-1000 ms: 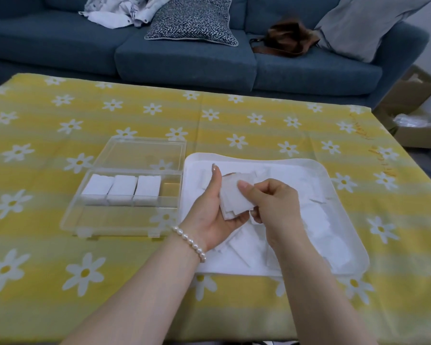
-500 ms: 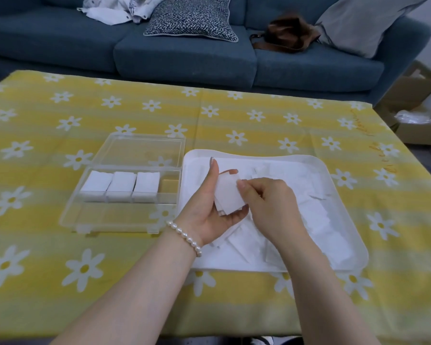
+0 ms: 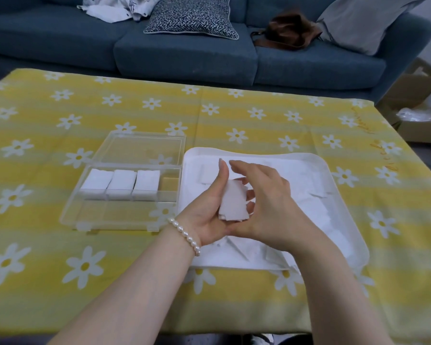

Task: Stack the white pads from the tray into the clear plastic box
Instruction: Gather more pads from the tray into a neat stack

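Observation:
My left hand point(image 3: 207, 207), with a pearl bracelet at the wrist, holds a small stack of white pads point(image 3: 233, 204) over the white tray point(image 3: 334, 180). My right hand point(image 3: 266, 202) curls around the stack's right side, thumb at its bottom edge and fingers over its top. More loose white pads point(image 3: 316, 195) lie scattered in the tray. To the left the clear plastic box point(image 3: 121, 220) lies open, lid back, with three stacks of pads point(image 3: 121, 183) in its compartments and one compartment point(image 3: 170, 184) at the right end bare.
The table wears a yellow cloth point(image 3: 60, 257) with white daisies. A blue sofa point(image 3: 184, 53) with cushions, clothes and a brown bag point(image 3: 286, 33) stands behind it. A cardboard box point(image 3: 421, 113) sits on the floor at the right.
Both hands lowered a little with the stack. My right hand shifted from pinching the pads' upper edge to cupping the stack's right side and bottom, squaring it.

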`<action>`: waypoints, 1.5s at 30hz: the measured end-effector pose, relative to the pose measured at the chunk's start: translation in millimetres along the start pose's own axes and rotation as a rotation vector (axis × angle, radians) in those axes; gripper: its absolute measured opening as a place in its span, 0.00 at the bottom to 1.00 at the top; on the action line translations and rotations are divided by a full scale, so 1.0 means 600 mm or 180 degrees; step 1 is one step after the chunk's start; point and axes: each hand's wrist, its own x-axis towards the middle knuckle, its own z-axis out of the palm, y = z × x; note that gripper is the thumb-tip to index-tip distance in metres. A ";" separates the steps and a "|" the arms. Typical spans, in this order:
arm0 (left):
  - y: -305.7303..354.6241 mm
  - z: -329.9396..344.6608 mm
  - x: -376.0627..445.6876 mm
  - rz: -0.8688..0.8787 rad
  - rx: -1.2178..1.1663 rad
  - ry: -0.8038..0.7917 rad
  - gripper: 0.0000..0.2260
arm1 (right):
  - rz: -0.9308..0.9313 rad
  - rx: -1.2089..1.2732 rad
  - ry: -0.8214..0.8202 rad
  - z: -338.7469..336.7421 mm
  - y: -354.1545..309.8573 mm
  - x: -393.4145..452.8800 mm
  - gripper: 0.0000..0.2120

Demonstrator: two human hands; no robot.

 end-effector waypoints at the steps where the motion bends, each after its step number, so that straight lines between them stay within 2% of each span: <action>1: -0.001 0.002 -0.001 0.0037 0.0049 -0.0043 0.33 | -0.0026 -0.0038 -0.0019 0.002 0.000 0.001 0.48; 3: -0.002 0.007 -0.004 0.0101 0.0132 -0.0125 0.26 | -0.0034 -0.0048 -0.0074 0.006 -0.002 0.003 0.47; 5: -0.004 0.010 -0.007 0.0108 0.0188 -0.0199 0.23 | 0.0010 -0.0040 -0.0112 0.010 -0.003 0.005 0.44; 9: 0.000 0.009 -0.007 0.0184 0.0236 -0.0293 0.30 | 0.0049 -0.0205 -0.0118 0.009 0.003 0.010 0.37; 13: 0.003 0.006 -0.001 -0.0053 -0.0015 -0.0121 0.36 | 0.0042 -0.0365 -0.0022 0.011 0.006 0.009 0.35; 18: -0.002 0.009 -0.002 -0.0068 0.0067 -0.0001 0.30 | 0.0039 -0.0359 -0.0085 0.014 0.007 0.005 0.40; 23: -0.002 0.011 -0.003 -0.0021 0.0024 0.0031 0.28 | 0.0048 -0.0380 -0.0042 0.016 0.009 0.007 0.32; 27: 0.001 0.005 -0.003 -0.0132 -0.0013 -0.0013 0.34 | 0.0083 -0.0322 -0.0142 0.015 0.009 0.006 0.35; 31: 0.000 0.002 -0.001 -0.0268 -0.0055 0.0177 0.30 | 0.0200 -0.0398 -0.0320 0.013 0.008 0.005 0.41; 33: 0.001 0.002 0.000 -0.0268 -0.0149 0.0238 0.27 | 0.0421 0.0096 -0.0358 0.004 0.012 0.003 0.43; 35: 0.003 0.001 -0.002 -0.0224 -0.0192 0.0288 0.26 | 0.0704 0.0832 -0.0144 -0.010 0.021 0.002 0.36; 37: 0.006 0.001 -0.004 -0.0207 -0.0290 0.0244 0.27 | 0.0871 0.1099 0.0243 -0.021 0.035 0.004 0.22; 39: 0.006 0.001 -0.005 -0.0223 -0.0325 0.0181 0.32 | 0.0968 0.1294 0.0524 -0.030 0.044 0.005 0.09; 41: 0.006 0.000 -0.005 -0.0242 -0.0380 0.0153 0.36 | 0.1022 0.1639 0.0699 -0.036 0.046 0.003 0.01; 43: 0.005 0.000 -0.005 -0.0257 -0.0425 0.0125 0.37 | 0.0958 0.1691 0.0667 -0.038 0.045 0.000 0.03; 45: 0.004 -0.001 -0.004 -0.0297 -0.0402 0.0123 0.37 | 0.0751 0.1252 0.0349 -0.034 0.038 -0.003 0.16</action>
